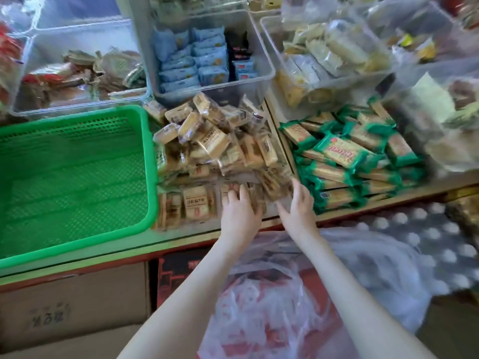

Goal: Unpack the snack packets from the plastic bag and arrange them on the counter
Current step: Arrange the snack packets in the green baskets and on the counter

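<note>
On the counter's front strip, between the green basket and the green-wrapped packs, the brown snack packets (215, 151) lie in a loose heap, and a few of them stand on edge in a row right at the counter's lip. My left hand (239, 209) lies on the right end of that row with its fingers nearly straight and flat on the wrappers, clasping nothing. My right hand (298, 203) stands edge-on just beside it, fingers straight and thumb spread, pressing the side of a small clump of packets that sits between my two hands; it grasps nothing either, though the blur hides the fingertips. Below my forearms, off the counter (181, 238), the plastic bag (272, 294) sags open, thin and whitish, with red showing through it. To its right lies more clear plastic over a grey cloth with white dots (414, 229). Beside the heap on the left, the green basket (77, 177) touches the packets; on the right the green-wrapped packs (350, 154) are stacked close by. Behind the heap stands a clear tub (269, 71) holding blue packets, with other clear tubs of snacks on either side. Under the counter I see a cardboard box (72, 307) and a dark red carton (176, 268).
</note>
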